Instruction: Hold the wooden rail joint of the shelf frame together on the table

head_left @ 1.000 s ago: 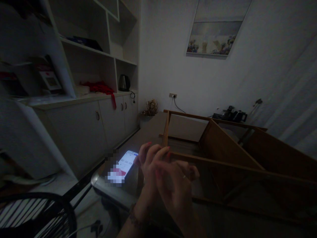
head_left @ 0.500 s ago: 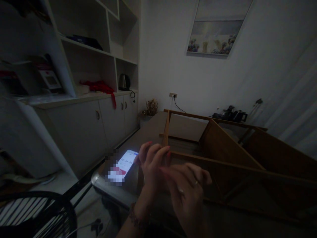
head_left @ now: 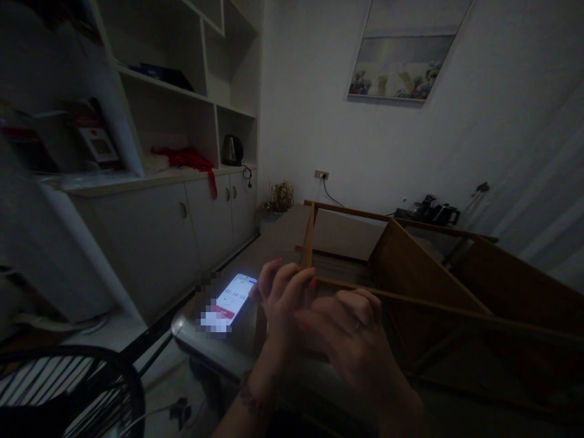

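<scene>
Head camera, low middle: my left hand [head_left: 283,293] and right hand [head_left: 353,342] sit close together, fingers bent, at the near corner of the wooden frame [head_left: 413,271]. Too dark to tell if they grip. It lies tipped, looking half built.

Dim room, white cabinets [head_left: 150,237], wall painting [head_left: 401,55]

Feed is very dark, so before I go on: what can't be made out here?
Head view only:
- Corner of the frame: hidden behind the left hand and right hand; whether either grips it is unclear.
- Palm of the right hand: turned away and dim, so anything in it is hidden.
- Screen of the phone: lower part blurred out, digits too small.
- Right end of the frame: cut off by the picture's edge.
</scene>
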The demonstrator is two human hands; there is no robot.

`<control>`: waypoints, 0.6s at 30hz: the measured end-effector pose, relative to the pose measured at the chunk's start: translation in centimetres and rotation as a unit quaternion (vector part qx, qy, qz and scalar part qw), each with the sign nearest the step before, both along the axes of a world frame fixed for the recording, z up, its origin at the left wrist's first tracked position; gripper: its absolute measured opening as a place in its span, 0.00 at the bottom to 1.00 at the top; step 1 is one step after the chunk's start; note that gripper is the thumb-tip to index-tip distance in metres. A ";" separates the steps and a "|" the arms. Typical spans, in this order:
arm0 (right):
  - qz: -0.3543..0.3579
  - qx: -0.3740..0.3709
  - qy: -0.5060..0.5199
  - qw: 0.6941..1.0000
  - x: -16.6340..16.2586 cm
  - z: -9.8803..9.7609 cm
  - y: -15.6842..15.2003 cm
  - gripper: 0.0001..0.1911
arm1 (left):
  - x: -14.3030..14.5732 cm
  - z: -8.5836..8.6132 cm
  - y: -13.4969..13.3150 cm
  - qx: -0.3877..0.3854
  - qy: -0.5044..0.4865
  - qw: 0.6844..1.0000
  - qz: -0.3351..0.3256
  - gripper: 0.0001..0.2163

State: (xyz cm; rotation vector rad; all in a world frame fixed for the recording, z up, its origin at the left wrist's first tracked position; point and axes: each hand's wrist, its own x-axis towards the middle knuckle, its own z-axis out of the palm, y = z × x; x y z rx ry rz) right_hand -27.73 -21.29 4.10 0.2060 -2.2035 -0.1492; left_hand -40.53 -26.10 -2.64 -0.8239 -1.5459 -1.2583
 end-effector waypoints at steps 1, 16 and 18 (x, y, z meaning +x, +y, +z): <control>0.003 -0.004 -0.009 1.000 0.0 0.3 0.1 0.16 | 0.0 0.0 0.0 -0.002 -0.004 1.000 -0.003 0.05; 0.020 -0.024 -0.057 0.998 -0.3 0.0 0.2 0.18 | 0.3 0.6 -0.8 -0.041 -0.015 0.999 -0.013 0.05; 0.028 -0.043 -0.088 0.995 -0.2 0.0 0.2 0.19 | 0.2 0.7 -0.9 -0.041 -0.006 0.999 -0.010 0.05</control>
